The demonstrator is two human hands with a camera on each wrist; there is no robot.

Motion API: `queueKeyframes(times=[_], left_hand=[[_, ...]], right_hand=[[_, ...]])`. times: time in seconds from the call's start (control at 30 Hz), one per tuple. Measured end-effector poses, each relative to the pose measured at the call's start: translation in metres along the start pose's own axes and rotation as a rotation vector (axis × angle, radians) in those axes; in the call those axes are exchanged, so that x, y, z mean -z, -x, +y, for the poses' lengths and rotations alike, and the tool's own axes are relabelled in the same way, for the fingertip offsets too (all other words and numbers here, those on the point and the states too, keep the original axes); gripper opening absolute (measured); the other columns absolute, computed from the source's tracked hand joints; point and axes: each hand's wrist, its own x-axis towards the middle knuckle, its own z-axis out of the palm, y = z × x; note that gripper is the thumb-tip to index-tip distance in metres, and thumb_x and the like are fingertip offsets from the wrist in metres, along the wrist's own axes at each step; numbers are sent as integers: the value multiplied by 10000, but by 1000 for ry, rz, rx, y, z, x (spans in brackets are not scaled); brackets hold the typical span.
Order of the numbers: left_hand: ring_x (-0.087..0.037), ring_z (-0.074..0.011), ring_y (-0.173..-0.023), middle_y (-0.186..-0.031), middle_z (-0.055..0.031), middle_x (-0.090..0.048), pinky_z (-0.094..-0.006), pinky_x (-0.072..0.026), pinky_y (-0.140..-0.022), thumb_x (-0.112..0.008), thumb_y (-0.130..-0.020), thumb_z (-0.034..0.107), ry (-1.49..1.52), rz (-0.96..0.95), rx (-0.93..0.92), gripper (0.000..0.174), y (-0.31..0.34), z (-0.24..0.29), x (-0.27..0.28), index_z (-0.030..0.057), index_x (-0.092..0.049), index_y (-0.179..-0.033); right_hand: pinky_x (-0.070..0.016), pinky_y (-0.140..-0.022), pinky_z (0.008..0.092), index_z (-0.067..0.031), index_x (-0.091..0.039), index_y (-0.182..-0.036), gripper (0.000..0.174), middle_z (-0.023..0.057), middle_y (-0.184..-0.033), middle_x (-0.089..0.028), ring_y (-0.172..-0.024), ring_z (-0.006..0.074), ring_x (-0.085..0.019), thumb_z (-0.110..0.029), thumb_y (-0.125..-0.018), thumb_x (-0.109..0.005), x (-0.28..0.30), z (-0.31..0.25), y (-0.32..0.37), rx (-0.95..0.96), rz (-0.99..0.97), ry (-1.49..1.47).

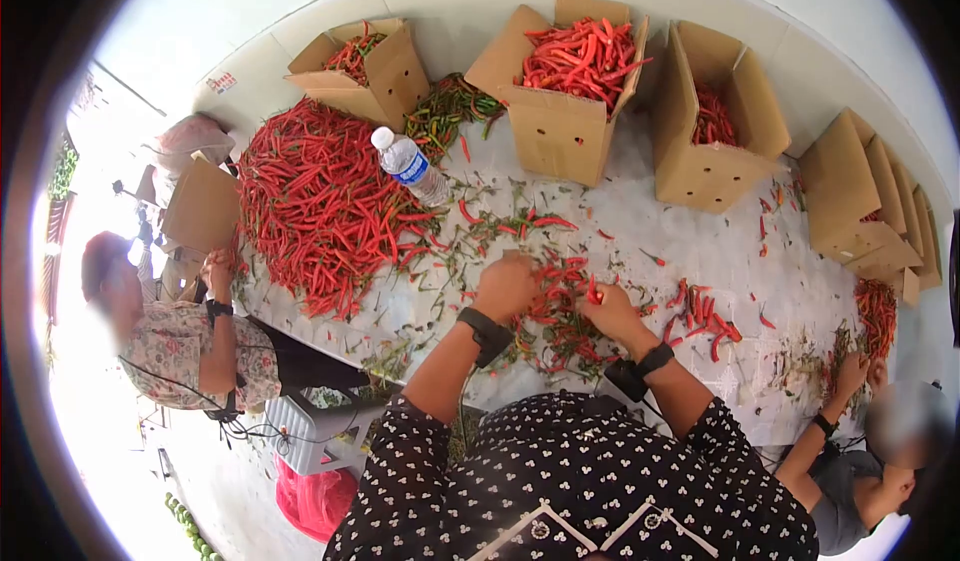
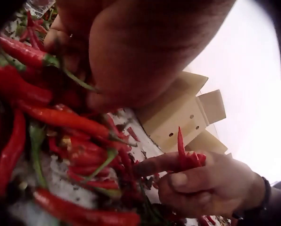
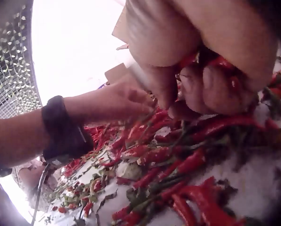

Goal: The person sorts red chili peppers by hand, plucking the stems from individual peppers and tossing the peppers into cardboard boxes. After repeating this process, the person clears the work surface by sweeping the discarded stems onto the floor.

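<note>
My left hand point(image 1: 506, 286) reaches down into a small heap of red chilies point(image 1: 565, 346) with green stems in the middle of the table. Its fingers are partly hidden in the left wrist view, low among the chilies, and I cannot tell whether they pinch one. Beside it, at the heap's right edge, my right hand point(image 1: 615, 316) holds red chilies point(image 2: 193, 160) inside its curled fingers, one tip sticking up. To the right lies a loose group of red chilies point(image 1: 705, 316).
A large chili pile point(image 1: 320, 201) and a water bottle point(image 1: 415, 171) stand at left. Cardboard boxes point(image 1: 555, 136) of chilies line the wall. Stem scraps litter the white tabletop point(image 1: 640, 196). One person point(image 1: 190, 351) sits at left, another point(image 1: 850, 481) works at right.
</note>
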Motion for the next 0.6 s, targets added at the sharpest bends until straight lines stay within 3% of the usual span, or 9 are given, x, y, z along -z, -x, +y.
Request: queueKeyframes(times=[0.03, 0.07, 0.1, 0.13, 0.17, 0.2, 0.27, 0.43, 0.6], left_hand=[[-588, -269, -621, -770, -130, -562, -375, -476, -592, -541, -761, 160, -3, 125, -20, 173, 0, -2, -1, 10, -553, -846], [-588, -269, -621, -770, -130, -562, -375, -476, -592, -541, -761, 160, 0, 116, -20, 173, 1, -6, 1, 10, -553, -846], [-587, -271, -623, -739, -142, -572, -364, -468, -588, -547, -757, 170, 303, 77, 83, 180, 1, -6, 13, 4, -571, -822], [-586, -273, -626, -708, -154, -581, -353, -459, -584, -553, -754, 181, 604, 35, 186, 191, 0, -4, 25, -2, -588, -797], [-529, -162, -550, -644, -87, -574, -289, -419, -524, -548, -799, 178, 785, -24, 275, 178, 0, 0, 35, 4, -584, -799], [-529, -162, -550, -644, -87, -574, -289, -419, -524, -548, -799, 178, 784, -23, 275, 178, 3, 8, 45, 4, -584, -799], [-455, -75, -518, -631, -1, -532, -231, -372, -480, -529, -840, 156, 1176, -132, 414, 150, 7, 20, 57, 17, -572, -806], [-445, -33, -533, -696, 25, -543, -182, -369, -493, -503, -889, 168, 1466, -230, 336, 162, 13, 28, 39, 37, -580, -946], [-461, -37, -528, -691, 28, -539, -182, -375, -491, -469, -914, 171, 1558, -203, 426, 188, 19, 43, 48, 35, -574, -991]], right_hand=[[-411, -563, 238, -25, -622, -962, 206, -22, -673, -551, -590, 80, -493, -97, -769, -619, 0, 0, -2, -17, 1, -143], [-409, -565, 231, -18, -622, -962, 195, -24, -678, -553, -595, 82, -501, -80, -778, -607, 1, -1, -3, -33, 5, -286], [-380, -486, 237, 7, -604, -872, 156, -21, -660, -534, -551, 57, -478, -110, -769, -603, -1, 0, -7, 19, 40, -403], [-380, -486, 237, 7, -604, -872, 156, -21, -660, -534, -551, 57, -478, -110, -769, -603, 4, -15, -5, 18, 42, -405], [-364, -470, 224, 5, -607, -886, 160, -32, -658, -524, -539, 52, -463, -106, -771, -603, 12, -29, -1, -51, -18, -578], [-348, -454, 212, 2, -611, -900, 165, -43, -655, -514, -526, 48, -448, -102, -772, -603, 17, -43, 1, -120, -81, -749], [-331, -441, 197, -3, -612, -934, 192, -38, -662, -515, -521, 43, -444, -110, -774, -615, 19, -57, 2, -128, -107, -820], [-370, -459, 182, -24, -613, -941, 200, -19, -716, -573, -535, 37, -475, -134, -776, -644, 5, -69, -1, -29, -107, -773], [-339, -447, 171, -62, -600, -930, 119, -46, -712, -552, -530, 28, -461, -105, -819, -604, 17, -74, 10, -142, -137, -890]])
